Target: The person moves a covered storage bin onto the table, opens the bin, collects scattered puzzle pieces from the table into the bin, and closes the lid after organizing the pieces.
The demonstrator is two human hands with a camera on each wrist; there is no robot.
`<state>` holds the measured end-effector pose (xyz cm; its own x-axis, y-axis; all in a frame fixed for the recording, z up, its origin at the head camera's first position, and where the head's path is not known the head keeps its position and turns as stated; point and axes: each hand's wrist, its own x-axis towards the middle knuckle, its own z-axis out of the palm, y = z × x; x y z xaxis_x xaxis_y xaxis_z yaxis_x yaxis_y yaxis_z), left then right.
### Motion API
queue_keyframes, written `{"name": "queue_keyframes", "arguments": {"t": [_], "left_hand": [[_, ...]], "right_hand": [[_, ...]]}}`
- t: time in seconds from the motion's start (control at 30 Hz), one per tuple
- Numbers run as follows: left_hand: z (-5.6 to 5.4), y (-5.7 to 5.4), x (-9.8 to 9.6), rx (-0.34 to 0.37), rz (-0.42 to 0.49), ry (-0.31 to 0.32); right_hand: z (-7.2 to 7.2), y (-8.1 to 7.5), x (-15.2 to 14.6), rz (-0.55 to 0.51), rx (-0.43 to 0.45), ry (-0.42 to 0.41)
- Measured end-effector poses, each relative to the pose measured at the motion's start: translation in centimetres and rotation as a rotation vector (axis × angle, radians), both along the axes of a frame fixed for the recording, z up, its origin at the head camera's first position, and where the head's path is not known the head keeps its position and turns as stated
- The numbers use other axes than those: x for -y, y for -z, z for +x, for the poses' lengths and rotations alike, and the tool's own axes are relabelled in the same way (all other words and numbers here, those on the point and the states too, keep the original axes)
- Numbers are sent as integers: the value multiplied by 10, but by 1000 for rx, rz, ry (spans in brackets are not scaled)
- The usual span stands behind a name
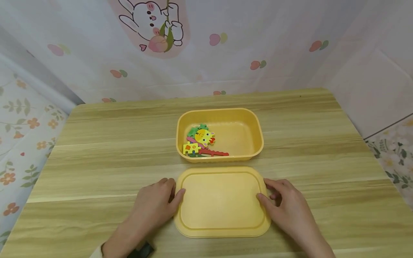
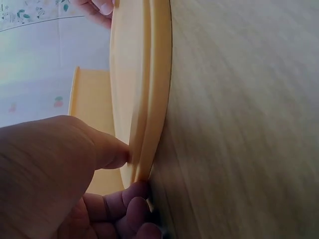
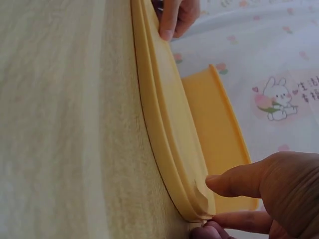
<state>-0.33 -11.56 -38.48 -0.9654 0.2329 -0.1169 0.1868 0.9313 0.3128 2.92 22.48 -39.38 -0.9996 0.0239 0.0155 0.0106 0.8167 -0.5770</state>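
Observation:
A yellow rectangular lid [image 1: 222,202] with rounded corners lies flat on the table, nearest the person. My left hand [image 1: 156,202] pinches its left edge, the thumb on top and the fingers at the rim. At the opposite edge my right hand [image 1: 287,204] pinches the lid the same way, as the right wrist view also shows. Just beyond the lid stands an open yellow box [image 1: 235,138]. Inside it, toward the left, lie colourful puzzle pieces: a yellow animal-head piece [image 1: 204,137], a yellow piece with an orange shape [image 1: 191,147], and a red strip [image 1: 214,153].
The wooden table [image 1: 113,143] extends to both sides of the box and lid. Behind it hangs a white curtain [image 1: 206,46] with a rabbit and fruit prints. A small dark object [image 1: 143,250] shows by the left wrist.

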Motion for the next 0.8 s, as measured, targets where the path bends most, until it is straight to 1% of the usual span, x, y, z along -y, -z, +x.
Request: {"name": "queue_keyframes", "arguments": {"t": [0.1, 0.2, 0.27, 0.33, 0.43, 0.53, 0.6, 0.7, 0.8], "left_hand": [[1, 1, 0, -15, 19, -16], [3, 2, 1, -28, 48, -35], [4, 2, 1, -30, 65, -52], [5, 1, 1, -19, 79, -67], [6, -1, 0, 10, 97, -89], [7, -4, 0, 61, 126, -117], [6, -6, 1, 118, 157, -146], [3, -9, 4, 225, 230, -198], [1, -10, 11, 328, 351, -228]], "right_hand": [[0, 0, -1, -44, 18, -16], [-1, 0, -4, -109, 77, -12], [-2, -1, -6, -158, 128, 7], [-3, -1, -8, -194, 166, 24], [-4, -1, -10, -237, 191, 48], [-4, 0, -11, -271, 190, 59], [-4, 0, -12, -306, 192, 65], [-4, 0, -14, -428, 249, 80], [-6, -2, -19, -614, 343, 116]]}}
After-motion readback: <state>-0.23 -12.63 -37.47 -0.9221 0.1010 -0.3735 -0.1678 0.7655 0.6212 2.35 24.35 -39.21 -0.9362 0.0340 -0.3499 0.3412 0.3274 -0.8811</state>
